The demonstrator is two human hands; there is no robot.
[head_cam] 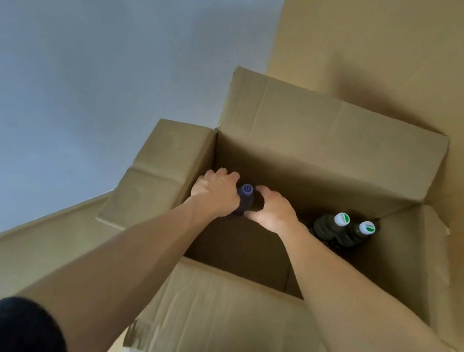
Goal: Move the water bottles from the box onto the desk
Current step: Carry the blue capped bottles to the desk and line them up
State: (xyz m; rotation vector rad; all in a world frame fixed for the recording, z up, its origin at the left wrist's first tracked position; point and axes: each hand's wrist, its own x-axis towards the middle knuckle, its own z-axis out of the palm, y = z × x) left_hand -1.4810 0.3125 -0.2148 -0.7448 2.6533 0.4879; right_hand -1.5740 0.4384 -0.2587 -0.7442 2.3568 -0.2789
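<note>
An open cardboard box point(332, 137) stands on the floor with its flaps spread. Inside at the left, a bottle with a purple cap point(246, 192) stands upright. My left hand point(217, 190) grips it from the left and my right hand point(272, 211) grips it from the right; the bottle's body is mostly hidden by my fingers and the box's shadow. Two dark bottles with white-and-green caps, one point(340, 220) and the other point(365, 228), stand side by side in the box's right corner.
A pale grey wall point(90, 60) fills the left side. A tan wooden floor point(399, 50) surrounds the box. The near flap point(230, 323) lies toward me, below my forearms. No desk shows in this view.
</note>
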